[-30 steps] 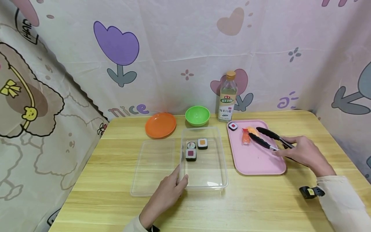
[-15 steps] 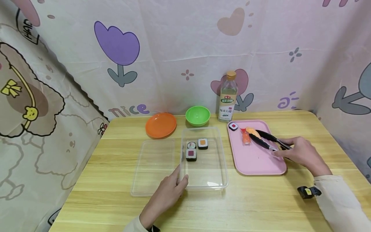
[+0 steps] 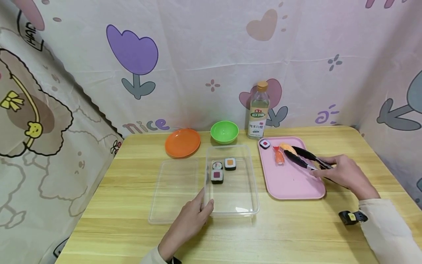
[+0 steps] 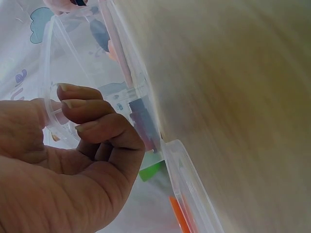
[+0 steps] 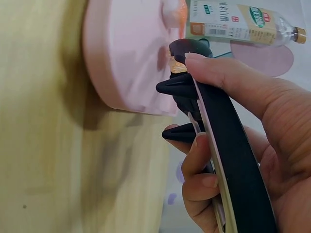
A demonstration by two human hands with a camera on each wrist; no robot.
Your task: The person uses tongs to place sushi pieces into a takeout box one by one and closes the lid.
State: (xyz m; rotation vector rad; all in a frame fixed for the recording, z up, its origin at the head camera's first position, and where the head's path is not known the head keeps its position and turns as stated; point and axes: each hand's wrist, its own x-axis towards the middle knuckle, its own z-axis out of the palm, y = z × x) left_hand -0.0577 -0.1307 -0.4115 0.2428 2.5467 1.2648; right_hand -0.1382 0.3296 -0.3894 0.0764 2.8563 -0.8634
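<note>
Your right hand [image 3: 346, 174] grips a pair of black tongs [image 3: 296, 160], their tips on either side of a yellow-orange sushi piece [image 3: 287, 147] on the pink tray [image 3: 293, 185] ahead of your grip; whether they squeeze it, you cannot tell from here. A red shrimp piece [image 3: 278, 157] lies just left of the tips, a small roll [image 3: 265, 143] farther left. Your left hand [image 3: 189, 218] pinches the side wall of a clear container [image 3: 234, 194], three sushi rolls [image 3: 217, 176] inside, beyond that grip.
</note>
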